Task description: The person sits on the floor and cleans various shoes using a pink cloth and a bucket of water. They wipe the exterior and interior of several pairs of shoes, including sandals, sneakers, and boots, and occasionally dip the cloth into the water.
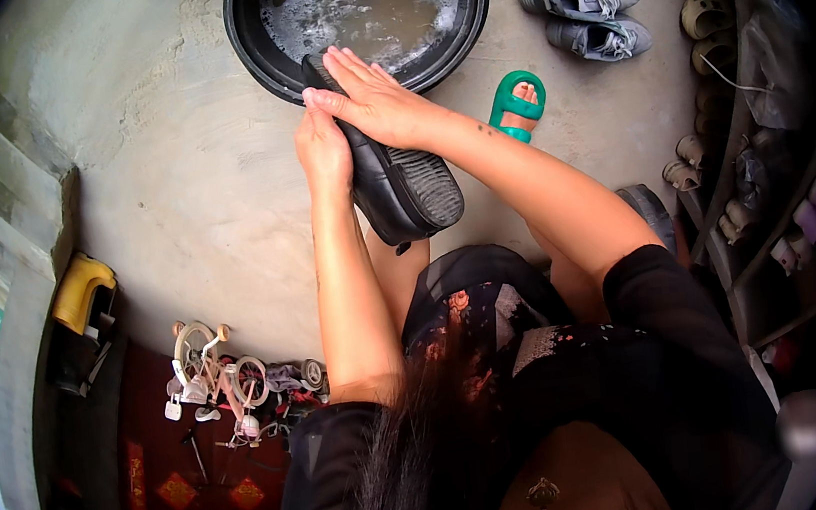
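Note:
A black shoe [386, 189] is tilted over the floor in front of me, its ridged sole turned up and to the right. My left hand [323, 149] is closed on the shoe's left side, thumb up near the front part. Across the sole lies my right hand [379, 105], flat with its fingers stretched out toward the toe; it covers the middle of the sole. The shoe's front end reaches the near rim of a black basin [239, 34], which holds murky, foamy water [351, 15].
Grey sneakers [595, 38] stand to the right of the basin. A green sandal [503, 103] is on my foot. Racks of shoes [712, 54] line the right side. At lower left are a child's pink bicycle [231, 381] and a yellow object [82, 292] by a ledge.

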`<state>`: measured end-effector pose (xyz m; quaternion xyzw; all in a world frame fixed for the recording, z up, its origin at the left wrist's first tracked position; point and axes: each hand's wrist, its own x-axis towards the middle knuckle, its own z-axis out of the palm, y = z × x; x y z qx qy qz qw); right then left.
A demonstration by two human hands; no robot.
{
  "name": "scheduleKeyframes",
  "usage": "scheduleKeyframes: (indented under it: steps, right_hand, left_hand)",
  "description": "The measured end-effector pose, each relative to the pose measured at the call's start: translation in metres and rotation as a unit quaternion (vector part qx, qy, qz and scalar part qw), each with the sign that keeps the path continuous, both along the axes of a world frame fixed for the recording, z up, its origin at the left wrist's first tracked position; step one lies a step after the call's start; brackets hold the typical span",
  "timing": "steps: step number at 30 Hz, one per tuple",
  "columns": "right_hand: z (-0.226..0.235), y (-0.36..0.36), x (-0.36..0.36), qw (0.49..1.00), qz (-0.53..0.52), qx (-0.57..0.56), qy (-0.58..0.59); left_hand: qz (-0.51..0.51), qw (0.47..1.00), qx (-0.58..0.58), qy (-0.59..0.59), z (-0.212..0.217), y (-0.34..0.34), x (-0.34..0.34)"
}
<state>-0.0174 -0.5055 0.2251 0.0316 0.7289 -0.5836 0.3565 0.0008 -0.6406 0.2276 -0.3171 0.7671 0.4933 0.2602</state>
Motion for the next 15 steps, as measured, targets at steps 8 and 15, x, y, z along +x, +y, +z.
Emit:
scheduleKeyframes:
  steps: [8, 15]
  right_hand:
    - [0.042, -0.007, 0.038, 0.999, 0.007, 0.014, 0.040]
    - [-0.022, -0.026, -0.025, 0.998, -0.012, 0.061, 0.010]
  left_hand:
    - [0.102, 0.994, 0.014, -0.034, 0.017, 0.009, -0.004]
    - [0.117, 0.991, 0.022, -0.059, 0.014, 0.005, -0.017]
